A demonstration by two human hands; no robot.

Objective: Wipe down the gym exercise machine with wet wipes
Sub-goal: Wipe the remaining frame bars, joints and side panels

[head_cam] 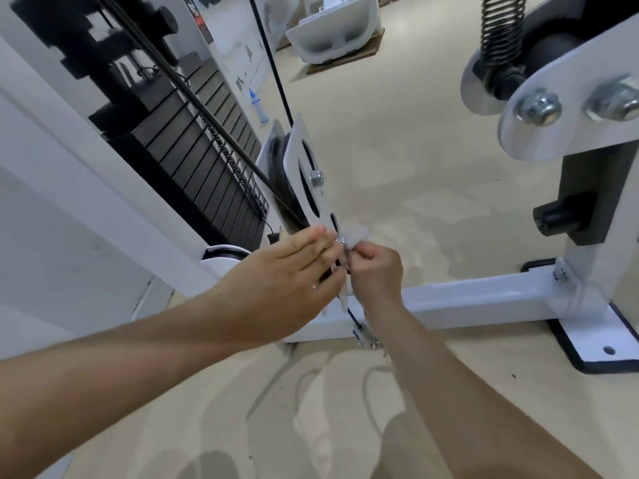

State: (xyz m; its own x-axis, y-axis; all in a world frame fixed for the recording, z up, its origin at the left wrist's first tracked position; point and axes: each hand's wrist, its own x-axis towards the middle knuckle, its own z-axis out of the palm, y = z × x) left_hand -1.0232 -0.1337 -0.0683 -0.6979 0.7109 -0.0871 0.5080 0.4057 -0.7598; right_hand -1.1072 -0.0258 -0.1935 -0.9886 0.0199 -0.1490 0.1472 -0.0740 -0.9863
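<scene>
Low on the machine, at the white pulley bracket (304, 174). We lay our left hand (290, 271) flat against the bracket's lower edge, fingers extended, palm unclenched, probably to steady the swinging plate. Our right hand (375, 271) is pinched closed around a bunched wet wipe (351, 234), pressing it at the small bolt near the bracket's bottom hole. The wipe sits between both hands, touching the bracket. The base bar (466, 299) lies just below; whether it has been wiped, we cannot tell.
</scene>
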